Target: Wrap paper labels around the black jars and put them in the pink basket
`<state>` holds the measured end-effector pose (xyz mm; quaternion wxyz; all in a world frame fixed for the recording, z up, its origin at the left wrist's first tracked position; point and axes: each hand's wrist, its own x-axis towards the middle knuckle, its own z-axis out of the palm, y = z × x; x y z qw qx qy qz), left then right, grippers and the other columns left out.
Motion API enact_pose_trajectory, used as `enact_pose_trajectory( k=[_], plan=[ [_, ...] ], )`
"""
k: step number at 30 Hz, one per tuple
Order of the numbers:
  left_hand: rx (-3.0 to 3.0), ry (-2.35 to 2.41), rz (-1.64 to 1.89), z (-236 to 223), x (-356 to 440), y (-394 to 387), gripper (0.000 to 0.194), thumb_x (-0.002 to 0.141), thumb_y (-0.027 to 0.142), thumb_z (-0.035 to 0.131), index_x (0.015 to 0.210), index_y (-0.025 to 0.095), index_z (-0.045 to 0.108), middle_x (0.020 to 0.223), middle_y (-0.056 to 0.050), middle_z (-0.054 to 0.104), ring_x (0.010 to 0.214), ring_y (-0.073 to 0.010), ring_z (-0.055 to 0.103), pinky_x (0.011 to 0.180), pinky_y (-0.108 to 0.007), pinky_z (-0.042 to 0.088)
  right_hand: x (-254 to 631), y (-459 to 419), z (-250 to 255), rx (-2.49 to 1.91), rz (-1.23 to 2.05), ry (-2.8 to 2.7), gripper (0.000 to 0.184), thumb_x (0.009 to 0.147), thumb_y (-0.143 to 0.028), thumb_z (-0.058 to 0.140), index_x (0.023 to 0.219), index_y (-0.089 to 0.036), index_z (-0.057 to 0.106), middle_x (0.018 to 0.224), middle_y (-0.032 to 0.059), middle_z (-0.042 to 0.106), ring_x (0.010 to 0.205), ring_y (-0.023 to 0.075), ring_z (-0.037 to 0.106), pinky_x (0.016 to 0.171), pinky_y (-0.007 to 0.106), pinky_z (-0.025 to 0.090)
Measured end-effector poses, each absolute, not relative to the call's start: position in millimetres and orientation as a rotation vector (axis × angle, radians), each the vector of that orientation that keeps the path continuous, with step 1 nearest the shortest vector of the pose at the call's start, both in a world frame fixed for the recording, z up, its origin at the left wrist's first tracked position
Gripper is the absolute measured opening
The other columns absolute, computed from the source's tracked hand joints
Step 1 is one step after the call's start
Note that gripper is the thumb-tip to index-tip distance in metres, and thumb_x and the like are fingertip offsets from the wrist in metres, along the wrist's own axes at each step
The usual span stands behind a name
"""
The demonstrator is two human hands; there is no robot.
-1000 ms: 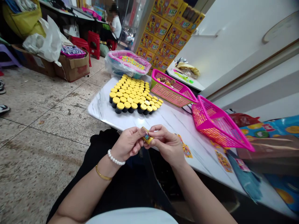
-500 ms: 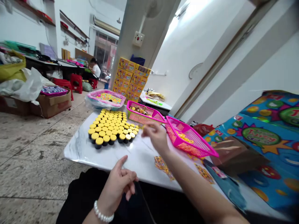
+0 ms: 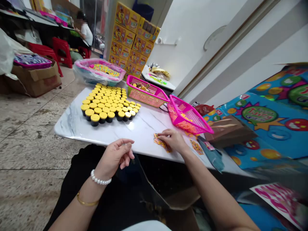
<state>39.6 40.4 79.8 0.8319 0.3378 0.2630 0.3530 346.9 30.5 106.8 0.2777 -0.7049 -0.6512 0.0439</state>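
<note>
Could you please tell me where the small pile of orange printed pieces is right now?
In the head view, the pile lies just right of centre, near the front edge of the white table, at the fingertips of the right hand.

1. Hands (image 3: 117, 154): 2
2. Cards (image 3: 164, 146): sev., overlapped, 12 o'clock
3. Jars (image 3: 103, 109): dozens, 11 o'clock
4. Baskets (image 3: 144, 96): 2, 12 & 1 o'clock
5. Basin (image 3: 84, 75): 1, 11 o'clock
6. Boxes (image 3: 122, 36): approx. 8, 12 o'clock
7. Stools (image 3: 62, 50): 3, 11 o'clock
</note>
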Motion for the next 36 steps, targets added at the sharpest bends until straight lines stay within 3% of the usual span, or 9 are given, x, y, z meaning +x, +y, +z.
enact_pose_trajectory(
  k=[6,11,16,19,21,23,27,31,36],
  plan=[
    [0.715,0.655,0.887,88,52,33,0.048,0.064,0.046,0.086,0.089,0.011,0.066,0.06,0.0,0.064,0.039,-0.0056,0.05,0.031,-0.013,0.03,338,23,95,-1.792,-0.019,-1.697,0.018,0.078,-0.033,0.073,0.068,-0.019,0.075,0.079,0.0061,0.07,0.079,0.0205,0.064,0.079,0.037,0.049],
    [0.859,0.767,1.045,89,54,25,0.045,0.073,0.052,0.078,0.089,0.01,0.07,0.066,-0.003,0.066,0.041,-0.0038,0.046,0.036,-0.015,0.032,268,21,118,-1.391,-0.134,-1.772,0.009,0.083,-0.032,0.074,0.077,-0.026,0.078,0.077,0.0038,0.069,0.078,0.0209,0.063,0.08,0.039,0.05],
    [0.904,0.815,1.12,85,47,28,0.038,0.072,0.046,0.079,0.087,0.012,0.072,0.057,0.002,0.06,0.041,-0.0037,0.042,0.04,-0.017,0.031,202,22,128,-1.248,0.146,-1.79,0.005,0.083,-0.032,0.074,0.083,-0.029,0.077,0.079,0.0034,0.069,0.079,0.021,0.063,0.077,0.038,0.051],
    [0.852,0.844,1.186,84,39,35,0.032,0.072,0.044,0.079,0.08,0.013,0.072,0.053,0.004,0.055,0.043,-0.004,0.041,0.041,-0.016,0.029,188,30,122,-1.293,0.549,-1.587,0.025,0.082,-0.044,0.072,0.097,-0.023,0.074,0.082,0.0035,0.07,0.074,0.018,0.063,0.07,0.033,0.052],
    [0.846,0.849,1.194,83,35,39,0.032,0.069,0.043,0.08,0.077,0.013,0.072,0.052,0.004,0.054,0.045,-0.0047,0.042,0.042,-0.016,0.03,185,35,118,-1.34,0.876,-1.507,0.035,0.082,-0.053,0.07,0.089,-0.019,0.072,0.07,0.0012,0.067,0.061,0.0142,0.059,0.061,0.029,0.05],
    [0.836,0.85,1.203,83,33,40,0.032,0.068,0.042,0.081,0.077,0.013,0.07,0.055,0.004,0.055,0.046,-0.0054,0.044,0.042,-0.017,0.032,181,38,114,-1.378,0.998,-1.446,0.042,0.083,-0.058,0.068,0.072,-0.018,0.065,0.056,-0.0021,0.058,0.051,0.011,0.051,0.053,0.025,0.045],
    [0.799,0.917,1.4,84,31,37,0.03,0.073,0.039,0.078,0.089,0.017,0.066,0.068,0.003,0.06,0.048,-0.0052,0.047,0.045,-0.017,0.037,169,38,111,-1.429,0.693,-1.426,0.049,0.088,-0.06,0.06,0.061,-0.02,0.054,0.048,-0.0046,0.047,0.046,0.0095,0.041,0.047,0.024,0.035],
    [0.887,0.981,1.473,89,21,33,0.024,0.081,0.04,0.07,0.082,0.017,0.067,0.061,0.003,0.057,0.048,-0.0059,0.044,0.044,-0.018,0.035,158,33,112,-1.403,0.481,-1.554,0.048,0.093,-0.056,0.055,0.062,-0.02,0.056,0.051,-0.0027,0.05,0.049,0.0113,0.046,0.05,0.025,0.037],
    [0.827,0.936,1.445,93,14,34,0.027,0.076,0.043,0.073,0.074,0.016,0.07,0.054,0.003,0.053,0.048,-0.0079,0.044,0.043,-0.019,0.033,153,28,113,-1.311,0.366,-1.618,0.039,0.096,-0.047,0.055,0.067,-0.021,0.058,0.057,-0.0021,0.053,0.052,0.0129,0.048,0.052,0.027,0.04]
  ],
)
